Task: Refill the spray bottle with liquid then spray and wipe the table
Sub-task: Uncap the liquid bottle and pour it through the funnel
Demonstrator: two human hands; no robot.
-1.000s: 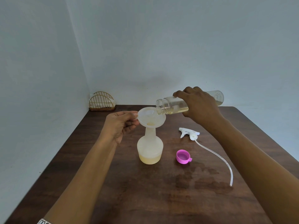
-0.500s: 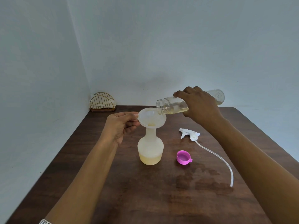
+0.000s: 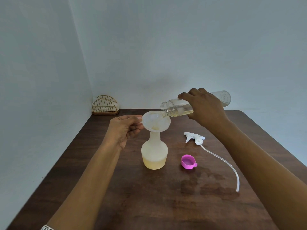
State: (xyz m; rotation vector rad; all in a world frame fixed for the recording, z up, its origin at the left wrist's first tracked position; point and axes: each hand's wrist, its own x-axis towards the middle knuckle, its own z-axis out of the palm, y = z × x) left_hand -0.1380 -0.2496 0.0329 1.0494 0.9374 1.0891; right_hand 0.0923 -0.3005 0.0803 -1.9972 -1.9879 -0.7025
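A frosted white spray bottle (image 3: 154, 154) stands upright on the dark wooden table (image 3: 116, 196), holding pale yellow liquid at its bottom. A translucent funnel (image 3: 156, 121) sits in its neck. My left hand (image 3: 124, 128) pinches the funnel's tab at the rim. My right hand (image 3: 204, 107) grips a clear bottle (image 3: 174, 107) tipped almost level, its open mouth over the funnel's right edge, with some yellow liquid left inside. The white spray head (image 3: 194, 138) with its long tube lies on the table to the right. A pink cap (image 3: 188, 161) lies open side up beside the spray bottle.
A gold wire napkin holder (image 3: 105, 106) stands in the far left corner against the walls. Dark wet patches (image 3: 207, 185) mark the wood in front of the pink cap. The table's right edge runs diagonally behind my right arm.
The clear bottle's mouth has stayed over the funnel and both hands keep their hold; the view has shifted only very slightly.
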